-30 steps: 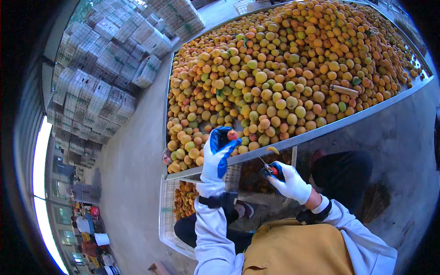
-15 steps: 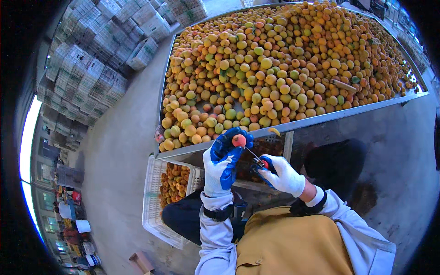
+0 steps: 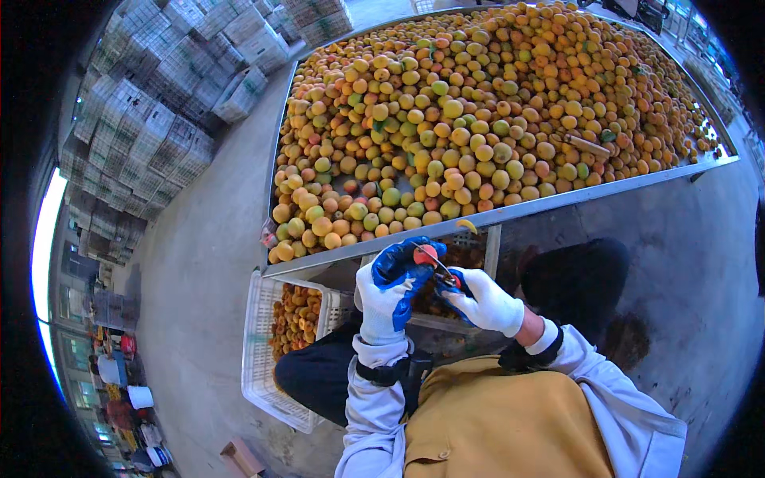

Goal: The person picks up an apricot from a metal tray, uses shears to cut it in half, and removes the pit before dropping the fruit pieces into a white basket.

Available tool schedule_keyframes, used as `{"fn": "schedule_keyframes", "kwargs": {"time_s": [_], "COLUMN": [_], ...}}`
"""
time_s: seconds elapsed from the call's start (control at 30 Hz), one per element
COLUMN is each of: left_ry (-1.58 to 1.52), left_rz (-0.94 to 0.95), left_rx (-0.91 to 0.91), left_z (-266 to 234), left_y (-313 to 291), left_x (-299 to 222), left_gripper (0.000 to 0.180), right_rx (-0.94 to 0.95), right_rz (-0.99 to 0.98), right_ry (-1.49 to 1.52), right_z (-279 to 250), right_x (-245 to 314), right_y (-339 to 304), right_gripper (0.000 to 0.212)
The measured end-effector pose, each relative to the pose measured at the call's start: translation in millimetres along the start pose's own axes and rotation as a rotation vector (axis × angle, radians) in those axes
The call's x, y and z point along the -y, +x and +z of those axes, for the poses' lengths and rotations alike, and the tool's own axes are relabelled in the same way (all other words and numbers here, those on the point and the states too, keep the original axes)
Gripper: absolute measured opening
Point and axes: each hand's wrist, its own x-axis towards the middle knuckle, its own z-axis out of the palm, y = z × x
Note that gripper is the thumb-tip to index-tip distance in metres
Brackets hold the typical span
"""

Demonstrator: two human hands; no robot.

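My left hand (image 3: pixel 392 288), in a white glove with a blue coated palm, is closed around a small reddish peach (image 3: pixel 425 254) held up just past the near edge of the metal table. My right hand (image 3: pixel 488 303), gloved the same way, is closed on a slim metal knife-like tool (image 3: pixel 448 278) with a red part at the grip. The tool's metal end reaches up to the peach and crosses its face. Whether it cuts into the flesh is hard to see. Fingers of both hands partly hide the tool and fruit.
A large metal-rimmed table (image 3: pixel 510 213) holds a heap of yellow-orange peaches (image 3: pixel 446 135). A curved yellow peel strip (image 3: pixel 467 226) lies at its rim. Below left stands a white plastic crate (image 3: pixel 259 350) with orange fruit pieces. Stacked crates (image 3: pixel 151 119) line the left; people work far lower left.
The tool's metal end has moved from the peach's lower side up across its face. My hands have come closer together, and the view has shifted slightly.
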Motion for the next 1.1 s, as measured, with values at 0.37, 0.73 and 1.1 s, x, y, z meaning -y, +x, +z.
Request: {"fn": "schedule_keyframes", "kwargs": {"time_s": [0.37, 0.73, 1.1], "left_ry": [-0.397, -0.116, 0.169], "left_rz": [-0.140, -0.115, 0.126], "left_rx": [-0.145, -0.116, -0.188], "left_z": [30.1, 29.6, 16.9], "left_y": [-2.7, 2.8, -6.9], "left_x": [27.4, 20.2, 38.1], "left_gripper": [0.029, 0.031, 0.024], "right_rx": [-0.191, 0.039, -0.350], "right_rz": [0.026, 0.358, 0.213], "right_ry": [-0.198, 0.505, 0.490], "right_z": [14.9, 10.6, -24.6], "right_x": [-27.2, -36.1, -18.2], "right_y": [-2.2, -8.6, -0.7], "right_gripper": [0.016, 0.025, 0.014]}}
